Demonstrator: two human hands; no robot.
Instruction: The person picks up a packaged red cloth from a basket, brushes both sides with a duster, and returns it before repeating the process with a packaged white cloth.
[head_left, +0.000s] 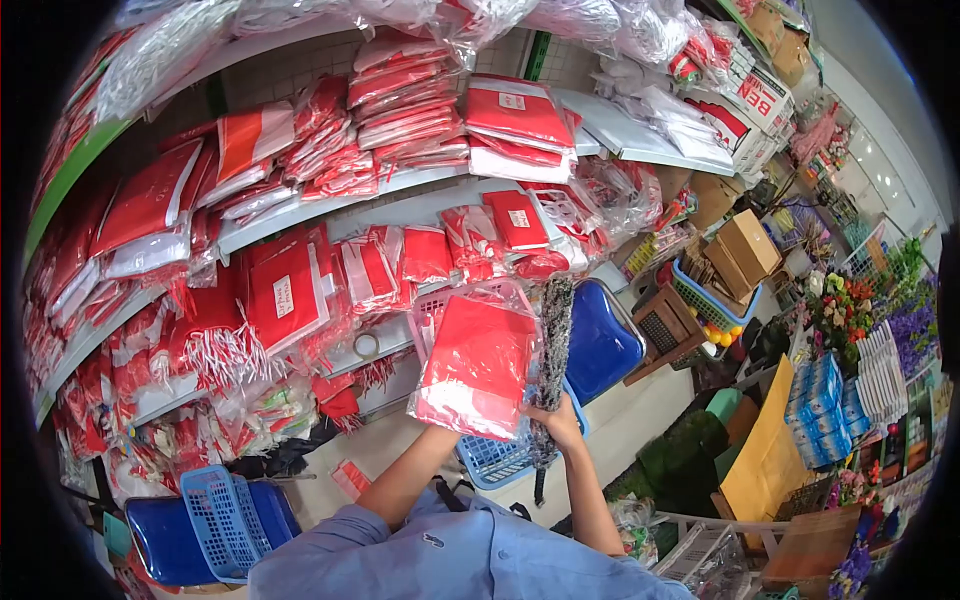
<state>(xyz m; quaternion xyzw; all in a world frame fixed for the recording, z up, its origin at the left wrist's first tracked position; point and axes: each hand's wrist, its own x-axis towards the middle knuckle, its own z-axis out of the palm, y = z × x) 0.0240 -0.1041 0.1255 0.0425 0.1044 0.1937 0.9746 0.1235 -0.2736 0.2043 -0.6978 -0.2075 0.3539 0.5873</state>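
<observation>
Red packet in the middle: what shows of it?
The packet is flat and roughly rectangular: red, cloth-like contents in clear, creased plastic. It appears askew, overlapping the pink basket in view. The left hand seems hidden beneath it; the right hand, gripping a fuzzy grey rod, is at its lower right edge.

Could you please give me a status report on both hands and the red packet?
Right hand closed on fluffy grey duster. Left hand hidden behind red packet. Pink basket partly behind packet.
</observation>
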